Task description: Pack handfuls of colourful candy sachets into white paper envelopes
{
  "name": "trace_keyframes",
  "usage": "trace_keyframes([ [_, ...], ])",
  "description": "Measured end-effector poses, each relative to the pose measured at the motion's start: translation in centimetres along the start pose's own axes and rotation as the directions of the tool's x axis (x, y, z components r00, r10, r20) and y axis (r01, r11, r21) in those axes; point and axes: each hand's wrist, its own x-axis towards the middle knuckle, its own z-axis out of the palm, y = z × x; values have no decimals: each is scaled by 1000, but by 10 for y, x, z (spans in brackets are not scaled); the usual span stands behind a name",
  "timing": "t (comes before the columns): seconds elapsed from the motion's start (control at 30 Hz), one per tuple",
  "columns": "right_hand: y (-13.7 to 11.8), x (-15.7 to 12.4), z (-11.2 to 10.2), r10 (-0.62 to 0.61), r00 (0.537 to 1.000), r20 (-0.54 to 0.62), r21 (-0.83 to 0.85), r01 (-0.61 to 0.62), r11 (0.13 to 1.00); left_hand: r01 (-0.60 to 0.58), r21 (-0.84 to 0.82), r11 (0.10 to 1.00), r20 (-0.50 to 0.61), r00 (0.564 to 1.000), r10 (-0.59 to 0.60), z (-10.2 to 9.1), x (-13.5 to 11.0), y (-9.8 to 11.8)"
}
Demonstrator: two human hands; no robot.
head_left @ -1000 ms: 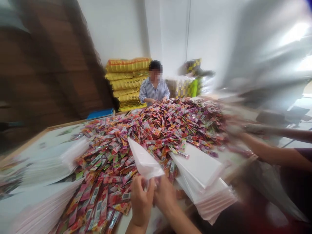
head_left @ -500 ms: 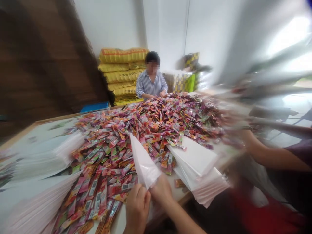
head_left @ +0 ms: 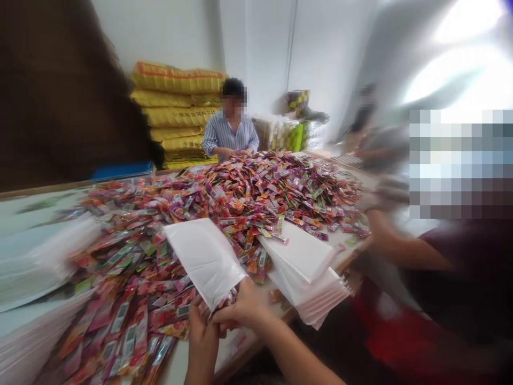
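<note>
- Beside me on the left, stacks of white bags (head_left: pixel 36 337) lie on the pale table (head_left: pixel 18 208), blurred toward the edge of my view
- Past the table's far edge sits something blue and flat (head_left: pixel 120 170), too blurred to name
- Yellow sacks (head_left: pixel 180 115) are piled high in front of the wall
- A broad heap of small colourful sachets (head_left: pixel 260 184) spreads across the table, from the left stacks nearly to the right edge
- My left hand (head_left: pixel 202 334) has its fingers curled closed on the near end of a white bag (head_left: pixel 202 259)
- That bag is right before me, slanting away to the left over the heap, with some sachets bunched at its near end between my hands
- Across the heap, a person in a striped shirt (head_left: pixel 230 133) has both hands at the sachets
- My right hand (head_left: pixel 248 307) grips the bag's near right corner, thumb pointing toward my left
- Just beyond it, another stack of bags (head_left: pixel 302 254) overhangs the table edge
- At far right, a co-worker's forearm (head_left: pixel 404 246) reaches toward the heap, the hand blurred
</note>
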Motion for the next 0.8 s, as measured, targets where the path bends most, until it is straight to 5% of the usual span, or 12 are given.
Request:
trace_keyframes([
  [0.13, -4, -17, -1, -299, 950, -93, -415, 236, 879, 128, -95, 987, 100, 988, -118, 3, -5, 7],
  [0.3, -2, -27, 3, -356, 916, -185, -773, 88, 628, 160, -80, 984, 98, 983, -152, 4, -25, 0],
  [0.47, -10, -39, -2, -393, 899, -195, -802, 85, 592, 210, -170, 963, 41, 978, -206, 13, -42, 25],
  [0.7, -11, -44, 10, -417, 853, -315, -770, 28, 638, 383, -421, 822, 164, 924, -346, 28, -70, 49],
  [0.8, -11, -60, 8, -447, 878, -172, -770, 163, 617, 407, -466, 786, 214, 913, -346, 19, -72, 49],
])
